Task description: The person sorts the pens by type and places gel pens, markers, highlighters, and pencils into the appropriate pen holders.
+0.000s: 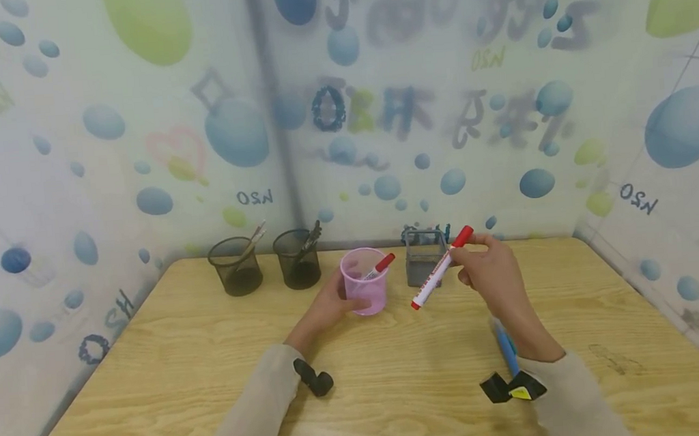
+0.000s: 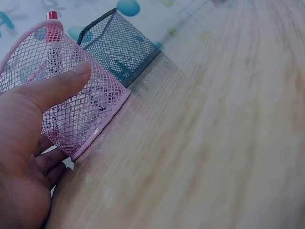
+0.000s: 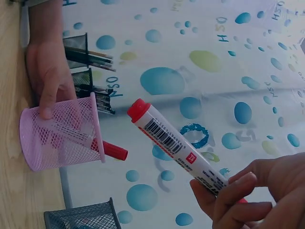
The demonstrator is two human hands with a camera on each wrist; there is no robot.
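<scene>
My left hand grips a pink mesh pen cup from its left side, the thumb across the front. The cup stands upright on the table, and one red-capped marker leans inside it with its cap above the rim. To the right of the cup, my right hand pinches a second white marker with a red cap near its capped end. That marker slants in the air, its red tail end pointing down and left toward the cup. In the right wrist view its barcode faces the camera.
Two black mesh cups, one with brushes and one with dark pens, stand at the back left. A grey mesh holder is right behind the pink cup. Under the right wrist lies a blue pen-like item. A patterned curtain borders the table's back.
</scene>
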